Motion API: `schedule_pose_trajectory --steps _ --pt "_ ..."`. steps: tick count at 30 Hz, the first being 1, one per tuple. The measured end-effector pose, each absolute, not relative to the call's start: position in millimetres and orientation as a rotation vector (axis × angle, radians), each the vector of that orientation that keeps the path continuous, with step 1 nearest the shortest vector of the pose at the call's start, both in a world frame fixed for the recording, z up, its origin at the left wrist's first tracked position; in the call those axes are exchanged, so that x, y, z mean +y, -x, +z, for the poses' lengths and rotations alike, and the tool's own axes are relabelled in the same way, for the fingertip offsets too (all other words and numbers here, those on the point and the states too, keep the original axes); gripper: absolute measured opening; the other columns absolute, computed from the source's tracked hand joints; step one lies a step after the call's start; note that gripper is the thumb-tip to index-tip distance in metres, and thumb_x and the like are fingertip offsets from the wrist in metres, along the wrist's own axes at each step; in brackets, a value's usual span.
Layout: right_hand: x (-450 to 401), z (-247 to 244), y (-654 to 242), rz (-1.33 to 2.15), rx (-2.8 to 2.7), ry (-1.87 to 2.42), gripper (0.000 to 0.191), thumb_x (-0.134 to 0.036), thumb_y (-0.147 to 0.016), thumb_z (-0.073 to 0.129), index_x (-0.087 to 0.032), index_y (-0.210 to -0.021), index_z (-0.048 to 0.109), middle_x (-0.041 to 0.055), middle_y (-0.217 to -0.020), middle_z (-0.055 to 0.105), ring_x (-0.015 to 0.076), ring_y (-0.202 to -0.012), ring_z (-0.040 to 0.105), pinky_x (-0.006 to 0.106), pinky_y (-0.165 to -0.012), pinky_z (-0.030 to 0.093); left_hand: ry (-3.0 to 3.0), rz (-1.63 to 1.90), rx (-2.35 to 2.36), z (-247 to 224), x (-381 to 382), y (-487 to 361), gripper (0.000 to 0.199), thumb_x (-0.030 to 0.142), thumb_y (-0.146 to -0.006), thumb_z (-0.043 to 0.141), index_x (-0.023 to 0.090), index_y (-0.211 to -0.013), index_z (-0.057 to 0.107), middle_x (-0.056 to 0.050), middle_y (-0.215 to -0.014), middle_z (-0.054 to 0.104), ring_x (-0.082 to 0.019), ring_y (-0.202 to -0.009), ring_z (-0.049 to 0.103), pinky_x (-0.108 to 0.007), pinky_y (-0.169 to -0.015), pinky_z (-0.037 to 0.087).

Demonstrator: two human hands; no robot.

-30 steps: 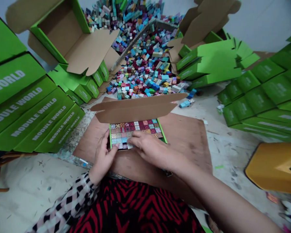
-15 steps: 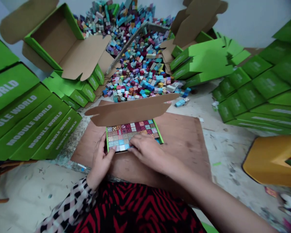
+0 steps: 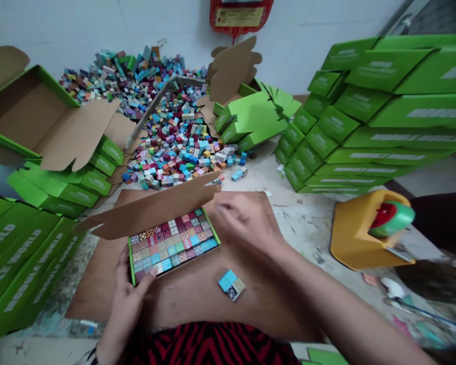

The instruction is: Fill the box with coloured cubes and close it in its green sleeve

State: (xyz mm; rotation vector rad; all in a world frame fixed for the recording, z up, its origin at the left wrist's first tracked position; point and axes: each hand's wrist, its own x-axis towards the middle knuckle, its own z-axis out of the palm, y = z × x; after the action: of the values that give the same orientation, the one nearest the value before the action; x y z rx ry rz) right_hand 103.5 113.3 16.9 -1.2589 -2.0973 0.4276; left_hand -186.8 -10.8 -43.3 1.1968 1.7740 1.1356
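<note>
A shallow green-edged cardboard box [image 3: 213, 229] lies tilted on the brown board, packed with rows of small patterned blocks [image 3: 173, 238]. Its brown lid [image 3: 155, 207] stands raised along the far side. My left hand [image 3: 127, 289] grips the box's near left corner, thumb over the front edge and fingers against the left side. To the right of the lid, my right hand [image 3: 247, 218] hovers above the board with curled fingers; motion blur hides whether they hold anything. A few loose blocks [image 3: 231, 285], blue, striped and dark, sit together on the board in front of the box.
A large heap of coloured blocks [image 3: 175, 137] lies behind the board [image 3: 197, 309]. Stacked green boxes stand at left [image 3: 26, 268] and right [image 3: 338, 132]. An open green box [image 3: 26, 116] is at far left. A yellow tape dispenser [image 3: 349, 233] sits at right.
My right hand has left the blocks in the box and moved up and right. Several loose blocks now show on the board. The view has turned right, and the box looks more tilted.
</note>
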Motion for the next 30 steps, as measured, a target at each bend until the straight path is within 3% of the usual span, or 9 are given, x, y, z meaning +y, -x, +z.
schedule_pose_trajectory --steps 2,6,8,11,18,23,25,27,30 --pt "158.3 3.1 -138.1 0.298 -1.995 1.671 0.032 -0.026 -0.093 0.04 -0.018 -0.117 0.059 0.0086 -0.111 0.064 0.0197 -0.099 0.058 0.032 -0.087 0.044 -1.114 1.128 1.829 -36.9 -8.1 183.1 0.082 0.042 -0.076 0.069 0.033 -0.146 0.025 -0.007 -0.149 0.033 -0.031 -0.138 0.03 -0.05 -0.116 0.021" --pt "235.3 -23.6 -178.8 0.264 -1.985 1.868 0.06 -0.014 -0.075 0.061 -0.012 -0.133 0.049 0.0187 -0.135 0.048 0.0313 -0.119 0.047 0.041 -0.099 0.037 -0.985 1.145 1.803 -28.4 -4.1 178.7 0.088 0.042 -0.071 0.073 0.032 -0.145 0.027 -0.006 -0.147 0.036 -0.031 -0.136 0.035 -0.051 -0.115 0.023" --pt "255.3 -33.1 -183.6 0.307 -2.055 1.853 0.058 -0.013 -0.071 0.065 -0.013 -0.128 0.054 0.0178 -0.133 0.049 0.0303 -0.116 0.048 0.038 -0.097 0.038 -0.967 1.141 1.809 -25.6 -3.0 177.6 0.089 0.042 -0.069 0.073 0.032 -0.145 0.027 -0.006 -0.146 0.038 -0.031 -0.135 0.035 -0.051 -0.115 0.023" --pt "260.5 -41.8 -183.0 0.363 -2.145 1.792 0.036 -0.017 -0.078 0.061 -0.015 -0.114 0.064 0.0142 -0.115 0.059 0.0251 -0.102 0.054 0.033 -0.091 0.04 -0.973 1.144 1.816 -22.1 -2.0 175.7 0.088 0.043 -0.07 0.073 0.03 -0.145 0.028 -0.007 -0.144 0.04 -0.031 -0.134 0.037 -0.05 -0.114 0.025" --pt "179.1 -24.8 -194.9 0.482 -2.118 1.747 0.03 -0.029 -0.084 0.053 -0.014 -0.109 0.062 0.0108 -0.098 0.061 0.0214 -0.087 0.056 0.031 -0.08 0.043 -1.191 1.131 1.865 -35.8 -10.4 184.3 0.079 0.041 -0.079 0.067 0.029 -0.146 0.027 -0.007 -0.141 0.043 -0.027 -0.13 0.042 -0.047 -0.113 0.03" --pt "85.0 8.6 -180.9 1.362 -1.924 1.437 0.038 -0.046 -0.082 0.056 -0.016 -0.105 0.059 0.0037 -0.089 0.062 0.0172 -0.077 0.056 0.029 -0.069 0.044 -1.776 1.261 2.045 -18.7 -28.6 187.3 0.07 0.032 -0.079 0.068 0.028 -0.142 0.037 -0.009 -0.131 0.046 -0.026 -0.116 0.051 -0.048 -0.105 0.04" --pt "58.1 19.2 -159.5 1.517 -1.913 1.319 0.033 -0.043 -0.085 0.054 -0.016 -0.104 0.059 0.0031 -0.09 0.061 0.0159 -0.078 0.055 0.028 -0.069 0.044 -2.12 1.243 1.828 1.4 -31.5 176.7 0.058 0.02 -0.081 0.066 0.032 -0.134 0.047 -0.006 -0.126 0.05 -0.023 -0.116 0.051 -0.043 -0.106 0.039" --pt "39.3 25.9 -132.0 1.58 -1.998 1.174 0.025 -0.036 -0.088 0.052 -0.017 -0.102 0.059 0.0035 -0.093 0.062 0.0155 -0.082 0.056 0.028 -0.073 0.045 -2.294 1.049 1.446 18.6 -30.5 161.1 0.047 0.014 -0.086 0.058 0.033 -0.129 0.052 -0.004 -0.12 0.054 -0.018 -0.109 0.056 -0.033 -0.097 0.046" --pt "21.6 28.3 -90.0 1.524 -2.229 0.988 0.016 -0.024 -0.088 0.051 -0.018 -0.101 0.06 0.0061 -0.103 0.064 0.0174 -0.095 0.057 0.031 -0.084 0.044 -2.109 0.791 1.219 22.3 -26.7 141.8 0.051 0.024 -0.088 0.059 0.026 -0.136 0.044 -0.007 -0.117 0.058 -0.017 -0.099 0.06 -0.03 -0.085 0.053"
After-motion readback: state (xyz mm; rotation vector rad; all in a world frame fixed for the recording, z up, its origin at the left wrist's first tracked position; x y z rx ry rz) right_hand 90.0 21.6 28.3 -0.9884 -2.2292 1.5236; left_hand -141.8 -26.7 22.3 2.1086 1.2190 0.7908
